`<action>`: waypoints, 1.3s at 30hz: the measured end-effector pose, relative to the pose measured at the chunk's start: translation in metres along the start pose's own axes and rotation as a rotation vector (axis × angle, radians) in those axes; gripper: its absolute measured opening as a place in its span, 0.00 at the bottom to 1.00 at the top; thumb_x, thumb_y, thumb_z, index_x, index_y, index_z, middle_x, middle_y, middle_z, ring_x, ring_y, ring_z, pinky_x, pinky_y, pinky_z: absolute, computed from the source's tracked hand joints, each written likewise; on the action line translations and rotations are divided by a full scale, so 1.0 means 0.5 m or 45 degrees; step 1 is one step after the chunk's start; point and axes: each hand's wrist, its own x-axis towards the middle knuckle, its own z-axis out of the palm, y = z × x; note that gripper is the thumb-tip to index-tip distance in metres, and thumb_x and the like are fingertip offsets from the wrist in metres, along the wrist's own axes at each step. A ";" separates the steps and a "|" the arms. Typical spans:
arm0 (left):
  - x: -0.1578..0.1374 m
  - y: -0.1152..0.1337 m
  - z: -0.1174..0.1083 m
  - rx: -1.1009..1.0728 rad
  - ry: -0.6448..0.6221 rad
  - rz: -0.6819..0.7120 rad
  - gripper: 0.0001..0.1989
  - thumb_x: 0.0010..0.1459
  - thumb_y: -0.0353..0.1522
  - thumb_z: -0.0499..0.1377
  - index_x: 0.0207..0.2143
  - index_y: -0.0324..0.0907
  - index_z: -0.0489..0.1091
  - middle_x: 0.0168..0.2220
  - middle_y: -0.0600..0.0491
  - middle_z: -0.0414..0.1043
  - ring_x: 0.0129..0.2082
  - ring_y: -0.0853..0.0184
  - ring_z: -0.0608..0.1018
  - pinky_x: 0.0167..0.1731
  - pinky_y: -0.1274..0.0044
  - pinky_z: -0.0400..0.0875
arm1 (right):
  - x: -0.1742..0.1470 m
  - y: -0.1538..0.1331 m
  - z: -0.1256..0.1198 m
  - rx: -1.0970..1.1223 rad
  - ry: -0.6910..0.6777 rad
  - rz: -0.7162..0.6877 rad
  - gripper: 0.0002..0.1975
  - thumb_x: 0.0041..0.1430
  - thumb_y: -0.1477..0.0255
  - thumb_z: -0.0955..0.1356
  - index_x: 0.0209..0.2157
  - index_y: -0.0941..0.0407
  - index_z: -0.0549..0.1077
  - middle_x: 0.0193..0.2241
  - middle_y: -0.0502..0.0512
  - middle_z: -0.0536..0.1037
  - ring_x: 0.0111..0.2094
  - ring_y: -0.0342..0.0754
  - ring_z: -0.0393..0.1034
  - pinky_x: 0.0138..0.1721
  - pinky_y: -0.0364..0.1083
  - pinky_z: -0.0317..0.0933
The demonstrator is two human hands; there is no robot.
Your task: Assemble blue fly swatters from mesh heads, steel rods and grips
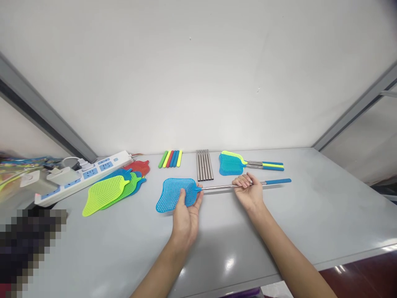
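Note:
A blue fly swatter (170, 192) with a perforated head, a metal rod and a blue grip lies across both my hands, just above the table. My left hand (186, 213) holds its head near the neck, thumb on top and fingers beneath. Around the metal rod, my right hand (249, 191) has its fingers curled, palm up, left of the blue grip. Beyond it lies a stack of swatters (232, 164) with blue and yellow heads. Several metal tubes (204, 165) sit side by side at the middle, and several coloured grips (170, 159) lie left of them.
Loose swatter heads (107, 192) in yellow, green, blue and red overlap on the left. Behind them a white power strip (125, 157) carries plugs and adapters. A pale wall (198, 82) rises behind the grey table (310, 207); metal posts flank it.

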 end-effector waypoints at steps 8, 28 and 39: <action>-0.005 0.003 -0.002 -0.006 -0.048 -0.034 0.08 0.51 0.28 0.51 0.34 0.36 0.67 0.33 0.46 0.72 0.36 0.63 0.74 0.39 0.66 0.67 | 0.002 0.001 -0.003 -0.143 -0.024 -0.032 0.16 0.51 0.78 0.59 0.16 0.56 0.45 0.12 0.42 0.46 0.12 0.35 0.47 0.17 0.38 0.51; -0.004 0.025 0.004 0.126 -0.024 -0.174 0.10 0.54 0.30 0.49 0.33 0.35 0.67 0.33 0.44 0.71 0.29 0.66 0.75 0.32 0.73 0.69 | 0.003 0.004 -0.007 -0.053 0.012 -0.016 0.16 0.50 0.78 0.58 0.16 0.57 0.44 0.12 0.42 0.46 0.12 0.36 0.47 0.17 0.38 0.51; 0.001 0.033 0.007 0.098 0.042 -0.199 0.09 0.54 0.28 0.48 0.32 0.33 0.66 0.31 0.42 0.71 0.28 0.65 0.75 0.30 0.73 0.70 | 0.002 0.011 -0.010 -0.160 0.011 -0.035 0.16 0.51 0.78 0.57 0.16 0.57 0.43 0.11 0.42 0.43 0.12 0.36 0.44 0.18 0.38 0.50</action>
